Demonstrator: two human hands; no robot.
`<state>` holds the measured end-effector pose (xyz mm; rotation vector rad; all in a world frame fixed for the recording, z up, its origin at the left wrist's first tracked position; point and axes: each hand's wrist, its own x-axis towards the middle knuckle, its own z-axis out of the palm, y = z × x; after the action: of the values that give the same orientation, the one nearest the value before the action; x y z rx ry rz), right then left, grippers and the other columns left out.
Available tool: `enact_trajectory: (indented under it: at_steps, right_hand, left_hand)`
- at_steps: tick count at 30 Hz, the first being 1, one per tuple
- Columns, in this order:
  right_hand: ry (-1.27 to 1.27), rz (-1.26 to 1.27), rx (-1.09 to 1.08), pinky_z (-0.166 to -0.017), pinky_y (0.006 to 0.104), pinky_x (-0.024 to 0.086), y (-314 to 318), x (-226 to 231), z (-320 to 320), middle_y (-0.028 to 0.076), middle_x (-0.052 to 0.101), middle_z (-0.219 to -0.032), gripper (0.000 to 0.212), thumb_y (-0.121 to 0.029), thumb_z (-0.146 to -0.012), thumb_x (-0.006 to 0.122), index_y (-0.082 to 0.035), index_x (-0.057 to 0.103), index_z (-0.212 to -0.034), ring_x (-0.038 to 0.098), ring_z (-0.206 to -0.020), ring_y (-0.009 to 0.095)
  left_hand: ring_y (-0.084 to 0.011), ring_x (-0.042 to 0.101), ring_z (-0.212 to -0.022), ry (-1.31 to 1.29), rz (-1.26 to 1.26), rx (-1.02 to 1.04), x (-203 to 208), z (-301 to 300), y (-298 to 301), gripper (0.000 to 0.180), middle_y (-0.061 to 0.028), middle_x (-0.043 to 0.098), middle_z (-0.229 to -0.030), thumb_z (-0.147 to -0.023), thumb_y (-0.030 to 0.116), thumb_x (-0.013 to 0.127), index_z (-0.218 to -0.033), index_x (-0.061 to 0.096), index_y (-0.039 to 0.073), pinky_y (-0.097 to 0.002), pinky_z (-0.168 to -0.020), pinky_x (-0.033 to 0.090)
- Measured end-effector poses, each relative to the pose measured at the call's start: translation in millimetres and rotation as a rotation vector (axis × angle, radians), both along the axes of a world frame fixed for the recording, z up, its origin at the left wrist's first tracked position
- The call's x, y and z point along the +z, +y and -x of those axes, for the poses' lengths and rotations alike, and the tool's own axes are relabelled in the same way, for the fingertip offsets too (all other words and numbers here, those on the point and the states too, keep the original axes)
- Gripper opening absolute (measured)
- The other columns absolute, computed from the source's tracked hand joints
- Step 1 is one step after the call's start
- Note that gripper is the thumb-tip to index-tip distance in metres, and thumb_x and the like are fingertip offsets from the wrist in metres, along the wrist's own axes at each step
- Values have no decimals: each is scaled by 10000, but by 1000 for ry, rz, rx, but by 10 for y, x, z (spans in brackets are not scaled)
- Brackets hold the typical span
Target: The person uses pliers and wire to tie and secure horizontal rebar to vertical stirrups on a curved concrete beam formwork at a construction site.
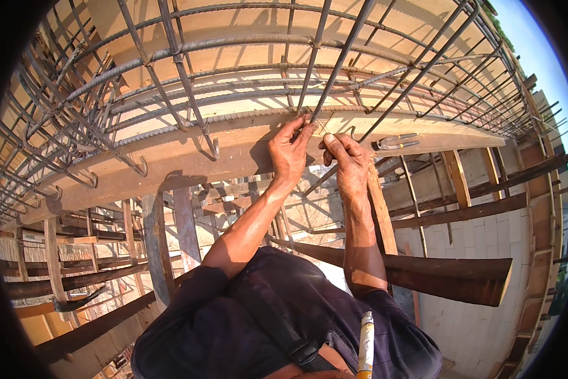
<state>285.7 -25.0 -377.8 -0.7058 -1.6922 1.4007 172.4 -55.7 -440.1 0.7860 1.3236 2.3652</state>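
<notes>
My left hand (290, 150) is closed in a pinch where an upright steel bar (334, 69) meets a long ribbed rebar (233, 118). A thin tie wire (325, 122) shows by its fingertips. Just to the right, my right hand (350, 161) is also closed, thumb pressed on the forefinger at the lower end of the wire. Its other fingers are curled, and their inner side is hidden. Beside that hand, a pair of pincers (396, 142) lies on the edge of the wooden formwork beam (233, 142).
A cage of crossing rebar (170, 54) spans the far side, its hooked bar ends (215, 150) jutting toward me over the beam. Below stand timber props (159, 246) and rails. A thick dark plank (451, 278) sticks out at right, above a pale block wall (467, 328).
</notes>
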Motion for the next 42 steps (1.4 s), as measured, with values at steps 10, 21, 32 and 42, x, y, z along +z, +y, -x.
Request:
enact_trajectory:
  at_steps: [10,21,32,42]
  right_hand:
    - [45,176,-5,-613,266,399,320,-79,51,-2,574,-662,262,-228,-949,701,-16,705,-794,499,-625,93]
    - [0,208,-7,-594,242,390,368,-265,160,-33,577,-730,228,-273,-948,720,-47,729,-971,508,-656,73]
    - [-54,67,-189,-571,281,499,177,-131,329,45,665,-886,362,-131,-900,738,-18,629,-1227,627,-649,143]
    - [-272,-912,-410,-706,352,542,61,32,229,93,687,-1040,318,-40,-849,731,-127,698,-1153,680,-921,264]
  left_hand:
    - [-83,633,-887,-37,48,-9,118,-35,-25,356,-102,723,-1015,-909,167,777,-1143,675,-82,-225,-772,526]
    - [-42,599,-719,-2,-52,74,116,-55,82,333,-58,698,-883,-919,190,770,-1094,671,-75,-208,-579,476]
    - [-81,635,-758,-33,-45,-23,134,16,6,312,-82,713,-908,-907,162,778,-1084,678,-75,-229,-618,520]
    - [-56,563,-743,12,84,26,10,14,-7,395,-32,711,-922,-895,205,795,-1176,695,-55,-224,-652,480]
